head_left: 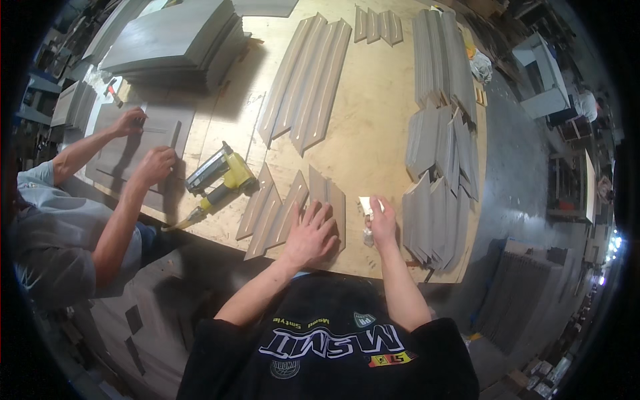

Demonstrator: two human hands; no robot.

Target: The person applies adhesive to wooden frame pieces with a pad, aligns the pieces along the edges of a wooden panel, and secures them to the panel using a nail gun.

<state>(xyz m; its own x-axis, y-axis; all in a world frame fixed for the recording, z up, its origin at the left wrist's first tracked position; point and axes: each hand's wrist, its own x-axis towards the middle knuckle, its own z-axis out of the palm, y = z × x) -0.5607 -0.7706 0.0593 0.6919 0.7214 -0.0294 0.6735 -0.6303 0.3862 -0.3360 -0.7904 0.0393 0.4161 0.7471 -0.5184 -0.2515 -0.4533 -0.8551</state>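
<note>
Dim workshop, pale plywood counter [373, 120] strewn with grey parts. Left hand [310, 233] flat, fingers [320, 212] spread wide and pressing down on a grey mitred wooden moulding piece [331, 200] at the near counter edge, gripping nothing, only pinning. Right hand [382, 223] closed around a small pale block with a crumpled bit below it [366, 215], seemingly sanding paper or a rag, though hard to tell; held just right of the pinned piece, touching or nearly so. For a clean result, probably best: keep the flat palm weight steady so the piece cannot slide, work the block along the mitred edge rather than across it, and keep spread fingertips clear of the rubbed edge. Just left, more short grey mitred mouldings [270, 207] fanned together. Right, a heap of grey moulding offcuts [440, 200]. Farther left, a yellow pneumatic nail gun [223, 177] lying on its side. Beyond, a co-worker's two hands [143, 147] on a flat grey panel [127, 150]; long grey mouldings [307, 87] toward the far edge.
</note>
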